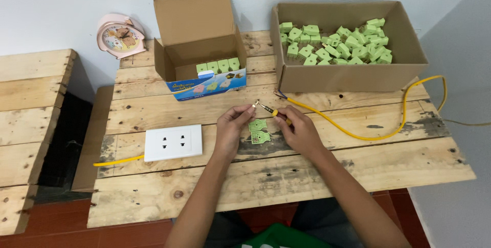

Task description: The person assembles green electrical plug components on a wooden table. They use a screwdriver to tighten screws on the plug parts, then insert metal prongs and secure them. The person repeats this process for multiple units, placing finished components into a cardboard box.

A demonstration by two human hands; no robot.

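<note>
My left hand [231, 128] pinches a small metal part [254, 105] between thumb and fingertips above the wooden table [286, 174]. My right hand [300, 129] grips a small yellow-handled screwdriver [271, 110], its tip pointing left at that metal part. Between both hands, two opened light green plug halves [259, 131] lie flat on the table.
A yellow cable [358, 134] runs from near my right hand to the right. A white double socket [173, 142] lies at left. A large cardboard box [353, 76] holds several green plugs. A small open box [202, 48] and a pink clock [120, 35] stand behind.
</note>
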